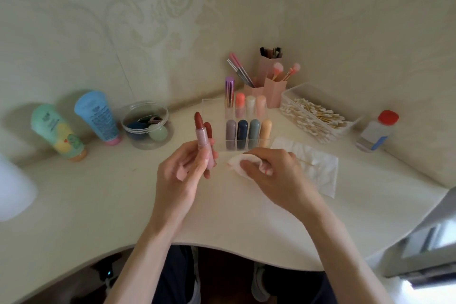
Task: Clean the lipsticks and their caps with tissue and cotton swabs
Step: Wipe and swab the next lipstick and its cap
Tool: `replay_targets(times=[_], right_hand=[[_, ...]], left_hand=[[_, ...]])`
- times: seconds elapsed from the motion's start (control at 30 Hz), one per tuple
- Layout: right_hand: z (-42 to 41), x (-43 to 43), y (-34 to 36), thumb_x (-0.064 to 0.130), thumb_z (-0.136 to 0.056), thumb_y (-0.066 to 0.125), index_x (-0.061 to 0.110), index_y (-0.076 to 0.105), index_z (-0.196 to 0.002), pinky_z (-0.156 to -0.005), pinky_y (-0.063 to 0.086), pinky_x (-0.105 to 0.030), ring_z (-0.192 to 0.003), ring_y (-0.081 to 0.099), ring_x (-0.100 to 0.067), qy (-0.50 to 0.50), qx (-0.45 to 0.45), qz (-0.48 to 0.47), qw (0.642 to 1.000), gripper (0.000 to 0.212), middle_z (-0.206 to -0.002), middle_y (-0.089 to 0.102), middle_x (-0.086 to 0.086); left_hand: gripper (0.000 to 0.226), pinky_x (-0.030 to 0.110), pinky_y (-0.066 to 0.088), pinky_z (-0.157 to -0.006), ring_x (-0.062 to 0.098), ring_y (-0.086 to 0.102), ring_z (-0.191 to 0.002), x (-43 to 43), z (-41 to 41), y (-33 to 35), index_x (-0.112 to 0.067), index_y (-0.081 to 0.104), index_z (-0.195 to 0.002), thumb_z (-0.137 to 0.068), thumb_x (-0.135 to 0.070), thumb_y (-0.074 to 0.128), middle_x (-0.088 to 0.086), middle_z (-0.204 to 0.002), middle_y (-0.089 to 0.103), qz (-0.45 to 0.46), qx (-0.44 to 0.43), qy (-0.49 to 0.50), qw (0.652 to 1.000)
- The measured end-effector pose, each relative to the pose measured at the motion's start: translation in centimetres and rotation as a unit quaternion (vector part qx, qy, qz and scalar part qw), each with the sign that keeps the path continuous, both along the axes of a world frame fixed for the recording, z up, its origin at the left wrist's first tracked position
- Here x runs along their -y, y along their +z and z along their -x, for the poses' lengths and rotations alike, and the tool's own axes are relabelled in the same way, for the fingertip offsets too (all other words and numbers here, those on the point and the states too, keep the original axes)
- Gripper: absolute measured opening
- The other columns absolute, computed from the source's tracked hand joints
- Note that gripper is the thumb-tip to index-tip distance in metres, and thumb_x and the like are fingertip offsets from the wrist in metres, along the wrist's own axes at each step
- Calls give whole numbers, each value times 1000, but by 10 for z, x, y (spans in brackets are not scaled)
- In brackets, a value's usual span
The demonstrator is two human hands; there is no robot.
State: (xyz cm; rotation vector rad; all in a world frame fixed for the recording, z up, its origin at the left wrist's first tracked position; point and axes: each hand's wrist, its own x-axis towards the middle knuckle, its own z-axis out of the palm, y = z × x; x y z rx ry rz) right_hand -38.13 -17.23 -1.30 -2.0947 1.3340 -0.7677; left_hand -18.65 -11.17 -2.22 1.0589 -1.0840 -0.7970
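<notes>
- My left grip [187,168] is clenched round the pink barrels of two lipsticks [200,136]. I hold them upright above the desk [98,200] at the centre of the frame, and both brick-red bullets are wound out and bare.
- The barrels are light, stiff plastic tubes, faintly sparkly. I judge them slick once smeared, so I take hold low on the barrel.
- The bullets are the fragile part: waxy, soft, easily dented or snapped sideways. I would keep my fingers off them and wipe with light strokes only.
- My right grip [269,168], just right of centre, pinches a folded white tissue pad [237,164] low over the desk.
- Something small and pink [266,170] shows inside the curled fingers. It is likely a cap, but I cannot tell.
- The pad is soft, limp and absorbent, and it needs bunching to give any pressure.
- A flat tissue sheet [320,173] lies to the right of that grip with one thin wooden cotton swab [307,162] on it, light and easily snapped.
- At upper right a clear tray [304,86] holds more swabs. At mid-frame a clear organiser [212,106] stands capped lipsticks [243,132] upright.
</notes>
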Motion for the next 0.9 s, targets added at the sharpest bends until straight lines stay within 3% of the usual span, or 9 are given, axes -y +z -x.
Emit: replay_targets(times=[0.17,0.37,0.47,0.53,0.6,0.63,0.73,0.8,0.9], right_hand=[[-6,-4,8,23,-96,74,29,76,-87,-57,40,-14,-68,61,-8,-44,110,37,992,10,-69,68,12],[-17,-10,14,10,-101,68,17,85,-92,-57,40,-25,-59,50,-8,55,279,-52,957,20,-67,67,-1],[-17,-13,11,20,-105,65,21,85,-101,-63,40,-28,-65,48,-11,79,295,-91,948,21,-69,62,-5],[-15,-11,10,33,-106,61,24,84,-83,-68,39,-27,-67,51,-10,69,304,-144,939,33,-69,62,4],[-12,-8,13,42,-100,53,22,80,-76,-74,44,-28,-70,60,-10,61,363,-248,896,42,-73,68,3],[-11,-8,14,43,-100,54,16,80,-82,-76,47,-28,-73,64,-12,74,381,-274,880,41,-77,71,-1],[-9,-7,10,21,-99,70,1,77,-104,-82,58,-31,-87,76,-23,126,352,-228,899,22,-92,79,-12],[-9,-5,5,14,-94,74,1,76,-112,-91,60,-39,-99,78,-32,137,343,-205,906,22,-103,80,-17],[-9,-4,4,12,-98,69,4,76,-121,-99,59,-44,-106,76,-31,144,346,-199,905,26,-109,79,-16]], left_hand=[[28,22,51,-68,17,67,-76,-2,4,-1,-4,71,-117,-92,-18,69,10,-88,77,-46,1,-76,996],[27,24,48,-63,21,72,-80,3,2,-3,0,66,-115,-93,-17,66,12,-96,78,-64,3,-99,993],[37,17,48,-69,14,70,-73,4,3,-4,2,54,-121,-91,-16,66,16,-87,77,-53,-21,-94,994],[37,12,46,-71,8,65,-65,4,2,-4,1,48,-120,-91,-16,64,14,-79,75,-48,-27,-95,994],[35,10,45,-67,4,62,-62,4,2,-5,-1,48,-119,-92,-17,61,7,-73,74,-52,-33,-100,993],[34,11,44,-65,3,61,-61,4,2,-6,-1,48,-120,-92,-17,60,5,-71,73,-55,-38,-104,992],[34,10,45,-64,2,61,-61,4,3,-7,3,49,-120,-93,-15,59,1,-68,72,-61,-41,-122,990],[27,9,45,-64,-1,61,-60,5,3,-7,1,51,-112,-91,-15,59,-3,-68,73,-67,-35,-130,989],[17,9,45,-62,-1,62,-60,3,4,-3,-3,54,-100,-90,-16,60,-5,-67,72,-75,-25,-124,989]])
